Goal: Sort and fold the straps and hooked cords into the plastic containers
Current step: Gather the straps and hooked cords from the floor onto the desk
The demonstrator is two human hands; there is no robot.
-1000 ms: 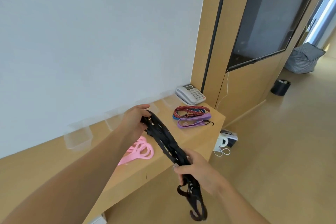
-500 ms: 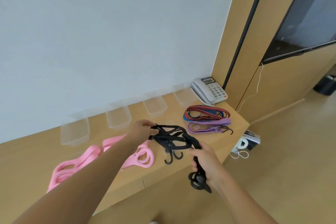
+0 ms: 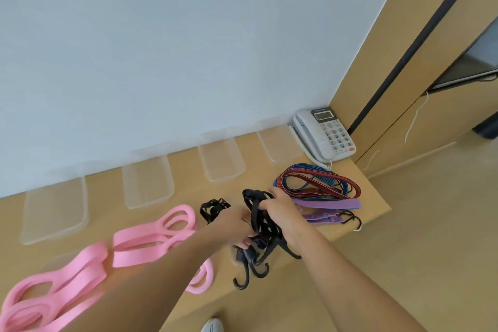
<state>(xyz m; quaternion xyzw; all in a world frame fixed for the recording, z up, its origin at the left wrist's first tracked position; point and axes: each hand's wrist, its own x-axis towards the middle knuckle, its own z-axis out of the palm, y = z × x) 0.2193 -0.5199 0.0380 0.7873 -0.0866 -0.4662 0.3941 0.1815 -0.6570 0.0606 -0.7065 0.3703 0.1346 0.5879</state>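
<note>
Straps and hooked cords lie along the wooden counter (image 3: 372, 197), which serves as the reference for all positions below. Four clear plastic containers (image 3: 55, 210) stand in a row along the counter's back edge against the wall; each appears empty, and the second (image 3: 147, 183), third (image 3: 222, 158) and fourth (image 3: 276, 140) follow toward the counter's right end.

Pink straps (image 3: 151, 237) lie in loose loops on the counter's front left area, in front of the first two containers, and my left forearm crosses over part of them. A bundle of red, blue and purple cords (image 3: 320, 186) rests at the counter's right end, just in front of the fourth container. Purple hooked straps with dark hooks lie at its front edge.

Black hooked cords (image 3: 258, 224) are bunched at the counter's front middle, between the pink straps and the coloured bundle, and are raised above the surface. My right hand (image 3: 283, 213) grips the upper part of the bunch, fingers curled round the loops. My left hand (image 3: 237, 226) holds the lower part, fingers closed on the cords near the hook ends. Several black hooks (image 3: 242, 275) hang below both hands, over the counter's front edge.

A grey desk telephone (image 3: 323, 133) sits at the counter's back right corner, beside the fourth container.
</note>
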